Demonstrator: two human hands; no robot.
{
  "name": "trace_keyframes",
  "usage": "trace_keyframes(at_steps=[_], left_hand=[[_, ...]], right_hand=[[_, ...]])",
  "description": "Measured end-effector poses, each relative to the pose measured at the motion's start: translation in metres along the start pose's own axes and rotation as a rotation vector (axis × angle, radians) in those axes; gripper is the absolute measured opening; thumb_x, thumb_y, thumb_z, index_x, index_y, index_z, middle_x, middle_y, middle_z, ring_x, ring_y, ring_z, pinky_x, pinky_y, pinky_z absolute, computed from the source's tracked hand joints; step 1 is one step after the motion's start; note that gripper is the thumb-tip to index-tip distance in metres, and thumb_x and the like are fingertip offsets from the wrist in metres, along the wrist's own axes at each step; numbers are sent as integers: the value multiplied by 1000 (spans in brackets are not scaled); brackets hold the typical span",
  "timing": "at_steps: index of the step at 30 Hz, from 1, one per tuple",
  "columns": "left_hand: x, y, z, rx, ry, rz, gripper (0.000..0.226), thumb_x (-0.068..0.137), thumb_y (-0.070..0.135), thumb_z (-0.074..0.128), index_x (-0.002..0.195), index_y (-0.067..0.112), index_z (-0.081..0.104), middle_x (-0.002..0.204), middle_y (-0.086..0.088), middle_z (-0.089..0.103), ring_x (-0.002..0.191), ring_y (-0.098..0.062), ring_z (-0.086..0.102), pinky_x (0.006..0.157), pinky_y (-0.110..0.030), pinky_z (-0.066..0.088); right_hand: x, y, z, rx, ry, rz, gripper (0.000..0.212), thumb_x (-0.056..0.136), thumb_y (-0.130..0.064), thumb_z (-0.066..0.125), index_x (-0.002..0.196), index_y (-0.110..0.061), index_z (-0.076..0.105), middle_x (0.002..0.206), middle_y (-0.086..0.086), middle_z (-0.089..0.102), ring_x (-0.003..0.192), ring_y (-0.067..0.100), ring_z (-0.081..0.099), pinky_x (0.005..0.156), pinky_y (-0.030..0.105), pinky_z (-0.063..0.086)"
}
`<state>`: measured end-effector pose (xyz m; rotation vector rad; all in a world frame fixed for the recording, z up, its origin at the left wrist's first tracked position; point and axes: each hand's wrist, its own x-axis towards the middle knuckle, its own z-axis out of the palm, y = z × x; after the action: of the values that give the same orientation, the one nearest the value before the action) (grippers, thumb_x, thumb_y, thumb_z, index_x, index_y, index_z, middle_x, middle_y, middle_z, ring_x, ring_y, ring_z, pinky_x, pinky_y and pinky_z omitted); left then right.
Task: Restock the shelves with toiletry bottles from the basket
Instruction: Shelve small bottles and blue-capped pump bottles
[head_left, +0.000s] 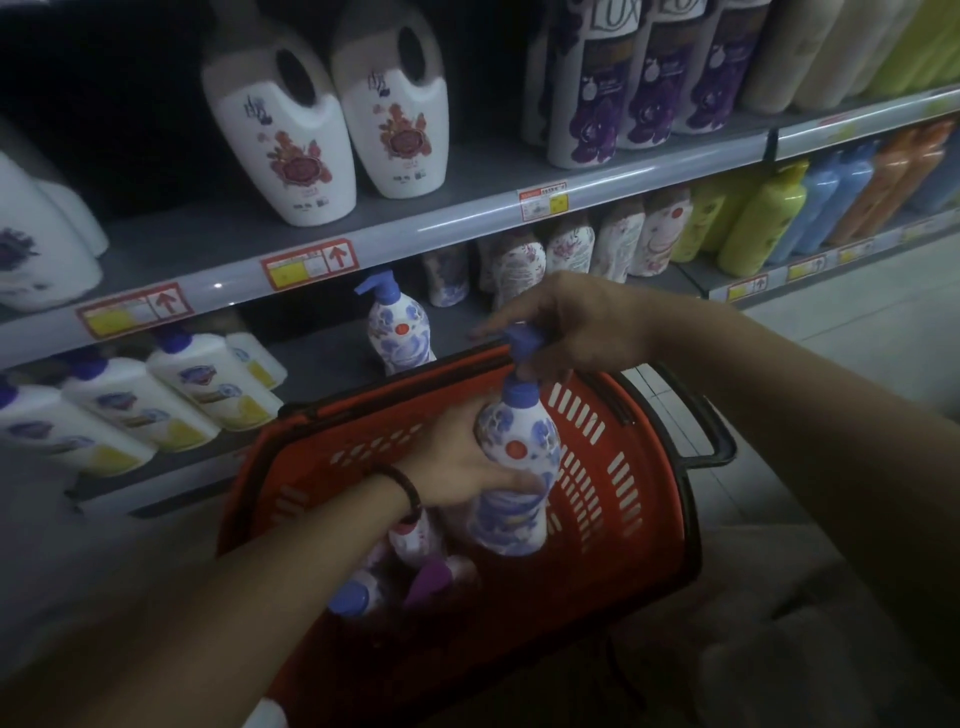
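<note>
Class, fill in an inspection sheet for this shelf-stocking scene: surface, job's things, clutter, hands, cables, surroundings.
Surface: grey lower shelf; one shelved pump bottle stands upright on it.
Job's things: red basket in front of the shelf; held pump bottle, blue and white, upright over the basket; spare bottles lying inside.
Clutter: nothing seen.
Hands: left hand grips the held pump bottle's body; right hand holds its blue pump head.
Cables: nothing seen.
Surroundings: white jugs and Lux bottles on the upper shelf; red price tags on its edge; green bottles to the right; pale floor.
</note>
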<state>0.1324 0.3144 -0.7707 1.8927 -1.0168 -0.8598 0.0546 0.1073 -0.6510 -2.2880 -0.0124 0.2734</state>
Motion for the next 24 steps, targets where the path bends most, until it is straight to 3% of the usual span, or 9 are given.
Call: trace_keyframes(at_steps=[2,4,5,8,11,14,17,20,24], left_hand=[[0,0,1,-17,14,-36,72,56,45,104,118,34,68,113,16,78,105,-5,74,99,-42,59],[0,0,1,-36,35,-46,67,59,36,105,116,30,69,111,14,79,101,-5,75,96,-39,60],[1,1,-1,-49,47,-45,66,60,33,104,116,30,69,111,14,79,101,-4,75,95,-37,60],[3,3,-6,-71,48,-38,68,59,37,104,118,36,69,113,15,79,104,-5,75,98,-39,59],[2,6,-8,-90,66,-45,68,60,35,104,119,35,69,113,15,79,104,-5,75,100,-43,59],[2,7,-8,-105,78,-42,67,61,36,104,119,35,70,113,15,79,104,-5,75,100,-43,60],[3,10,-13,-143,120,-33,73,58,42,103,123,36,69,117,16,77,108,-4,74,101,-40,59],[3,14,-20,-168,166,-13,69,64,34,102,124,30,69,119,14,78,109,-5,73,99,-36,60],[7,15,-28,-195,198,-12,66,66,36,100,125,26,70,118,9,79,110,-11,75,101,-46,59]], right_hand=[[0,3,-2,33,39,12,78,91,-4,79,155,-38,48,85,-6,79,75,7,74,70,23,60],[2,6,-2,64,75,58,90,91,-11,81,163,-37,33,101,7,79,87,20,77,79,37,64],[3,8,0,75,90,82,88,91,-17,82,162,-32,34,109,9,77,95,24,76,85,44,64],[7,9,1,156,127,109,48,91,-15,82,132,-14,58,105,2,74,94,18,73,84,37,57],[9,5,1,221,142,79,23,93,-4,77,107,-14,61,97,5,74,88,21,72,78,38,58],[9,4,2,266,147,38,18,94,-2,75,106,-9,63,105,20,75,101,40,73,92,54,59],[10,1,4,320,135,67,28,90,3,77,114,-4,63,107,17,77,99,32,76,92,46,61],[12,2,7,271,109,107,37,87,1,81,120,0,64,112,21,76,104,37,74,96,56,59],[15,7,11,224,98,140,25,89,-11,84,103,3,67,107,25,74,99,40,74,93,62,58]])
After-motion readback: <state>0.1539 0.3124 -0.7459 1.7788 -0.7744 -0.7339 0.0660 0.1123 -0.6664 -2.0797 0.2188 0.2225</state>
